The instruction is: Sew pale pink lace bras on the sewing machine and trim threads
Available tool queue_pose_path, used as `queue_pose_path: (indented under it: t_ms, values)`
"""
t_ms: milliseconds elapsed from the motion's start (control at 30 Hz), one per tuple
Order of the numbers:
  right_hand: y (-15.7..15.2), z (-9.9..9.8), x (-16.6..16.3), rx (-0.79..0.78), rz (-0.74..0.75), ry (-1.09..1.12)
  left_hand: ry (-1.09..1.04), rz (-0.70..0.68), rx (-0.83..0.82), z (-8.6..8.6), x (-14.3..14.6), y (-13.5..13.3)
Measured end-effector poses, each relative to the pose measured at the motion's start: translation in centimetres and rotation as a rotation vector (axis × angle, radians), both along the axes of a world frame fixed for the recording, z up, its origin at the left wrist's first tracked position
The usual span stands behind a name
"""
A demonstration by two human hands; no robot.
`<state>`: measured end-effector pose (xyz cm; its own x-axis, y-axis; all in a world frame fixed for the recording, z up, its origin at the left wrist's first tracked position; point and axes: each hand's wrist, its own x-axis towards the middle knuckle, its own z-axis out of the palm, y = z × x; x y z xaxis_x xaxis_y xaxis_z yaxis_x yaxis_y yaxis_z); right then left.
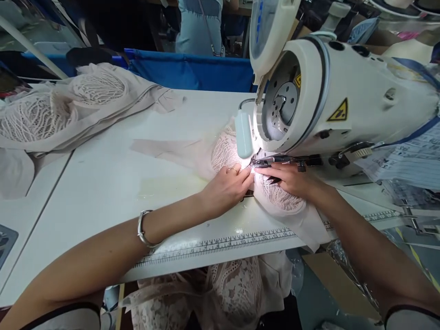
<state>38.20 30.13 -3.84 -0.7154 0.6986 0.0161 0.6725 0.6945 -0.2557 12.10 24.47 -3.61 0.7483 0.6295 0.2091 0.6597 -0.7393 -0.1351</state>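
Note:
A pale pink lace garment piece (223, 151) lies under the needle area of a white sewing machine (330, 91). My left hand (228, 188) rests on the lace just left of the needle, fingers curled and pressed down onto the fabric. My right hand (292, 179) lies on the lace at the right of the needle, pinching small black snips (273, 179) whose tips show under the fingers. A small lamp (243, 135) lights the spot. A silver bangle (142, 229) sits on my left wrist.
A heap of pink lace pieces (62, 110) lies at the table's far left. A printed ruler (220, 244) runs along the white table's front edge (103, 183). More lace hangs below the edge (237, 288). Papers (405, 160) lie at the right. A person in light blue (199, 25) stands behind a blue bin.

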Motion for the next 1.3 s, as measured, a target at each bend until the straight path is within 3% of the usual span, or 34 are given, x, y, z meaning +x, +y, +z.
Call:
queue_pose_path:
  t_ms: [200, 567, 733, 900, 1033, 1133, 1300]
  values:
    - [-0.3, 0.0, -0.4, -0.036, 0.018, 0.011, 0.016, 0.040, 0.006, -0.4, -0.4, 0.4]
    - [-1.1, 0.6, -1.6, -0.037, -0.040, 0.004, -0.161, 0.010, -0.122, -0.9, -1.8, 2.5]
    - [-1.4, 1.3, -2.0, -0.050, -0.069, 0.022, -0.188, 0.008, -0.103, -0.8, -1.9, 3.0]
    - [-1.6, 1.6, -3.1, -0.018, -0.299, 0.051, -0.175, 0.080, 0.002, -0.3, -0.6, 1.0]
    - [-1.6, 0.7, -3.5, 0.020, -0.443, 0.111, -0.284, 0.162, -0.198, 0.5, 0.8, -1.7]
    - [-1.5, -0.1, -3.2, -0.008, -0.431, 0.164, -0.328, 0.177, -0.266, 0.7, 1.4, -2.7]
    - [-1.5, -0.7, -2.4, 0.048, -0.349, 0.145, -0.237, 0.155, -0.093, -0.7, 2.5, -2.9]
